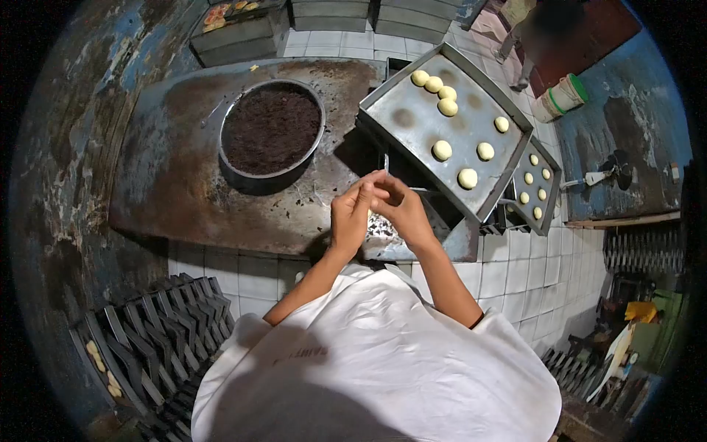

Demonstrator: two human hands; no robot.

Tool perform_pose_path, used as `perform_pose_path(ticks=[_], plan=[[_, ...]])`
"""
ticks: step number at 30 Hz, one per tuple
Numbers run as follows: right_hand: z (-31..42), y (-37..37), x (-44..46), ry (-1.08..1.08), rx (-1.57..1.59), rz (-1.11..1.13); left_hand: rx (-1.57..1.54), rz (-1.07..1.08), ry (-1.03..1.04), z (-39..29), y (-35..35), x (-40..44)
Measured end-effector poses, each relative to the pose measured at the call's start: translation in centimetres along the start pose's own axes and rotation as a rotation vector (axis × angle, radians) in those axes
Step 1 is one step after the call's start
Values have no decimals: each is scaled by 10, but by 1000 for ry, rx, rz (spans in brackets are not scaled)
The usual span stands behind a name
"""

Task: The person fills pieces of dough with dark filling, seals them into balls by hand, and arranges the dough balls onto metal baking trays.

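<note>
My left hand (pixel 349 215) and my right hand (pixel 404 211) meet over the front edge of the worktable (pixel 184 169). Their fingers are curled and pressed together; a hint of something pale shows between them, too hidden to name. To their upper left stands a round metal bowl (pixel 322 140) of dark brown crumbly filling (pixel 271 127). At the upper right, a metal tray (pixel 409 131) carries several pale yellow dough balls (pixel 442 151), a few touching in a row at its far end. Dark crumbs and a pale dusting lie on the table around my hands.
A second tray (pixel 551 199) with more dough balls sits lower, beyond the first. Stacked dark metal pans (pixel 158 331) stand at the lower left. A white bucket with a green lid (pixel 565 96) and another person (pixel 526 44) are at the upper right.
</note>
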State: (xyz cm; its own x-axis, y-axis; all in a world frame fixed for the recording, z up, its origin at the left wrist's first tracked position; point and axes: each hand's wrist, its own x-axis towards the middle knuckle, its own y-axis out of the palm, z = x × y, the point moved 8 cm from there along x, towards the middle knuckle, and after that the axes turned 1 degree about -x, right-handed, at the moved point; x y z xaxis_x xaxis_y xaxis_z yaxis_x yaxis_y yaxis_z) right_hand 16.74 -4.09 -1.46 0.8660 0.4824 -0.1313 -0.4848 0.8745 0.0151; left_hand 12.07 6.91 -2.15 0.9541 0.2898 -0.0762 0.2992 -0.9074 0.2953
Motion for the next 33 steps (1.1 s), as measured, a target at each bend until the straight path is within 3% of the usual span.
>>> perform_pose_path(ticks=[1,3,5,7,9,11,13,15,17,19,21,23,24,25,28,31,33], plan=[[-6,-5,-1,92,15,118,133,108,257,-13,13,6],[-22,-13,-7,325,155,313,298,228,254,-8,32,13],[-17,-34,-5,418,103,437,402,219,221,-8,44,13],[12,-53,23,254,6,540,264,82,268,-9,40,15],[33,-83,66,124,-261,483,181,-110,193,-8,15,9],[48,-111,120,-93,-817,233,184,-252,111,-6,-14,-1],[18,-126,163,-583,-989,19,166,-363,68,8,-46,-22],[-60,-130,188,-558,-1334,169,223,-486,81,15,-75,-49],[-64,-132,192,-540,-1347,129,248,-593,93,11,-94,-78],[-42,-135,219,-383,-1337,184,335,-763,25,6,-110,-107],[-7,-133,239,-327,-1105,64,221,-845,72,26,-126,-126],[-17,-124,261,-769,-1159,-212,199,-856,89,38,-130,-132],[-48,-117,271,-717,-1293,-266,177,-871,108,39,-131,-134],[-84,-115,277,-483,-1331,-148,179,-862,112,35,-124,-132],[-79,-115,274,-399,-1324,-79,126,-828,140,30,-109,-120],[-62,-137,276,-428,-1047,23,126,-817,140,26,-102,-114],[-29,-180,252,-499,-943,-191,140,-819,158,31,-107,-114]])
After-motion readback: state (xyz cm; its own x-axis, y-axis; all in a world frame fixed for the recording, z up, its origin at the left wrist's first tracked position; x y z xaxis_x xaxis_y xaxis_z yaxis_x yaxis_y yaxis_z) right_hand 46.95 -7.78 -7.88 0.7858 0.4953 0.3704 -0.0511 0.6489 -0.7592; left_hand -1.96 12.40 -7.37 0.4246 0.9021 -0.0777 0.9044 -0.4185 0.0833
